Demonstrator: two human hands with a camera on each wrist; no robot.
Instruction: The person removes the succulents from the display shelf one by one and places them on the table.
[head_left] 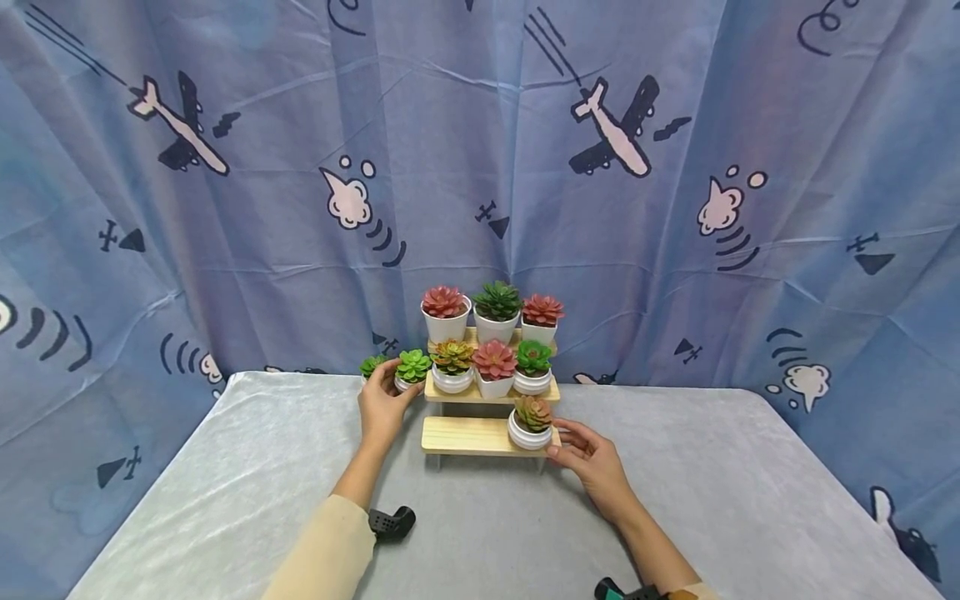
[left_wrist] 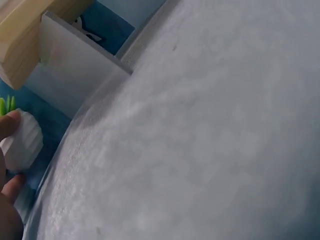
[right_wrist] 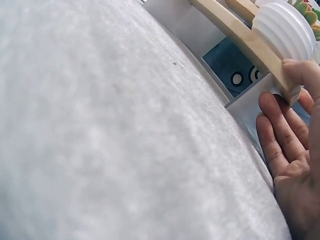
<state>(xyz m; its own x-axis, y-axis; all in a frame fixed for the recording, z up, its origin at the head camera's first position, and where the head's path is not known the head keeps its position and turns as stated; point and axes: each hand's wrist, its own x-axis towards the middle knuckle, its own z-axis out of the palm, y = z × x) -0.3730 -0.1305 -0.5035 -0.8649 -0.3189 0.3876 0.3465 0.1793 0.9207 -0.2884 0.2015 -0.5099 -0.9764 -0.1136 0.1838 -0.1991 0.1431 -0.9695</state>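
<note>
The bright green succulent [head_left: 413, 365] in its small white ribbed pot [left_wrist: 22, 141] stands upright just left of centre in the head view, leaves up, its axis vertical, on the desk [head_left: 262, 467] beside the left end of the wooden step stand [head_left: 468, 435]. My left hand [head_left: 381, 410] reaches forward from the lower middle of the frame, forearm stretched out in a cream sleeve [head_left: 322, 554], and its grip is narrow: thumb and fingers curl round the pot's side, the pot sitting at my fingertips, just above and right of the palm. In the left wrist view the pot shows at the left edge, my thumb on top of it and a fingertip below.

The red-green succulent [head_left: 533, 412] in another white ribbed pot [right_wrist: 283, 29] stands upright on the right end of the stand's lowest step. My right hand [head_left: 588, 461] lies low right of it, palm turned inward, fingers [right_wrist: 280, 125] loosely straight; the thumb touches the step's end just beside the pot, and the grip holds nothing.

A darker green succulent [head_left: 372, 364] stands just left of the one I hold. Six more potted plants fill the two upper steps. An aeroplane-print blue curtain [head_left: 225, 167] hangs behind.
</note>
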